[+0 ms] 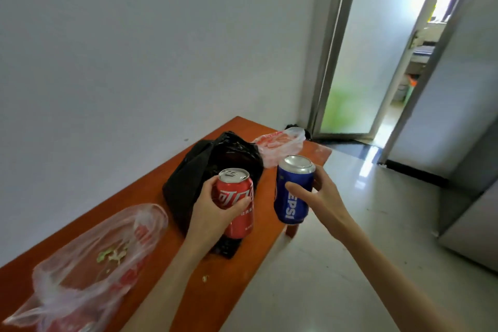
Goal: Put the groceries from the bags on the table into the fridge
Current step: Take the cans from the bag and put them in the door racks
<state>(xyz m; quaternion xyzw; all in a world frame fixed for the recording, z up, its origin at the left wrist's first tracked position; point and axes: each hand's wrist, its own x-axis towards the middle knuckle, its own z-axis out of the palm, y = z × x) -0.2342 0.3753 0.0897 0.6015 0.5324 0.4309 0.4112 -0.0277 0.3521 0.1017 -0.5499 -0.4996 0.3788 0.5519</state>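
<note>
I take the black bag (213, 178) on the orange table (151, 197) as my reference. My left hand (215, 213) grips a red can (237, 202) just in front of the black bag, thumb on the left side of the can, fingers wrapped round its right face. The red can is off the table, long axis near upright, silver top with pull tab pointing up and tilted slightly away from me; the white script runs across its side. My right hand (320, 197) grips a blue can (293, 188) to the right of the black bag, past the table's edge and over the pale floor (336, 250). Thumb lies across the front of the blue can, fingers curl round the far side. Its long axis is near upright, the top leaning a little right and away, lid upward; the white lettering reads down the length of the can. The two cans are near each other, not touching. A clear bag (89, 259) with red print and green scraps inside lies on the table well to the near left of the black bag. A second clear, red-printed bag (280, 145) lies just behind the black bag at the table's far end. Far right of the black bag stands a grey fridge (474, 210), door closed.
</note>
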